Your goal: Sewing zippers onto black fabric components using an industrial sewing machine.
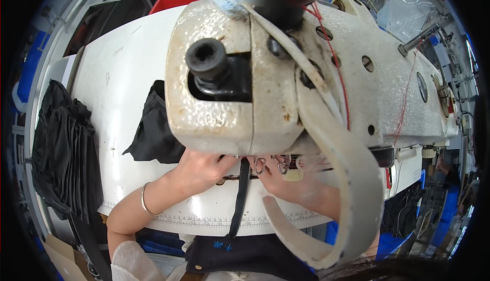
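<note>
A large off-white sewing machine head [214, 122] fills the middle and hides much of the work under it. From the left, my left hand [201, 171] reaches below its front edge with fingers bent and closed; the fingertips are hidden. A narrow black strap [241, 196] hangs from between my hands over the table's front edge toward my lap. My right hand [286, 183] lies just right of the strap, its fingers mostly covered by wire hooks and the machine. Left of the machine head lies a black fabric piece [153, 130], partly tucked behind it.
A stack of folded black fabric [69, 153] hangs at the white table's [122, 66] left side. A curved pale lever [352, 189] juts in front of my right forearm. Red thread [343, 87] runs down the machine. An open cardboard box [64, 258] stands lower left.
</note>
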The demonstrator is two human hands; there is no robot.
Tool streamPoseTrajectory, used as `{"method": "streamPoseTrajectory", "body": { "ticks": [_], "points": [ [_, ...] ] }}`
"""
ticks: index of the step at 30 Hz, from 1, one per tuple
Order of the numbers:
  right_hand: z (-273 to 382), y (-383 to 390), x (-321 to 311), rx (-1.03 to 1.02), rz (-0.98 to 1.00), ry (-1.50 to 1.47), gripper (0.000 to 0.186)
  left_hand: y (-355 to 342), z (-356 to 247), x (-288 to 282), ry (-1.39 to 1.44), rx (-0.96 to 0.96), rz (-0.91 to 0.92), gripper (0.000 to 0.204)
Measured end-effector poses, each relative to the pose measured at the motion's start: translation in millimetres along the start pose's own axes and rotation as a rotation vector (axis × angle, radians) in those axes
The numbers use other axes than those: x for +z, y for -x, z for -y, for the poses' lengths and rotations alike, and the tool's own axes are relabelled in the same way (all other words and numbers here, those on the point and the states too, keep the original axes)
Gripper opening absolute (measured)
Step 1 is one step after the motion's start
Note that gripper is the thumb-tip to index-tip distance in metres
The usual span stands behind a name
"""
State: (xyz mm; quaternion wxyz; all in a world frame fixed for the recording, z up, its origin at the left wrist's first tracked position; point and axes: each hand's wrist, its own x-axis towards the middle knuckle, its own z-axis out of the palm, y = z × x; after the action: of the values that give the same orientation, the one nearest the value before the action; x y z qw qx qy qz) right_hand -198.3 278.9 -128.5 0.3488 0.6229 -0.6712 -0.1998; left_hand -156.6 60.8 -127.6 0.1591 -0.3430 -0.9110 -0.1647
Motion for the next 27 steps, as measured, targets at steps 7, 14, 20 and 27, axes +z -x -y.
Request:
{"method": "streamPoseTrajectory", "body": {
  "ticks": [7,14,20,27],
  "points": [
    [8,2,2,0.079,0.100,0.129,0.024,7,7,19,0.034,-0.039,-0.057,0.022],
    [25,7,6,0.292,0.212,-0.472,0.035,0,9,16,-0.006,-0.025,-0.044,0.021],
    [30,10,8,0.298,0.076,-0.493,0.033,-4,8,15,0.011,-0.015,-0.123,0.020],
    [23,16,17,0.450,-0.177,-0.545,0.028,-8,8,8,-0.027,-0.004,-0.086,0.021]
  ]
}}
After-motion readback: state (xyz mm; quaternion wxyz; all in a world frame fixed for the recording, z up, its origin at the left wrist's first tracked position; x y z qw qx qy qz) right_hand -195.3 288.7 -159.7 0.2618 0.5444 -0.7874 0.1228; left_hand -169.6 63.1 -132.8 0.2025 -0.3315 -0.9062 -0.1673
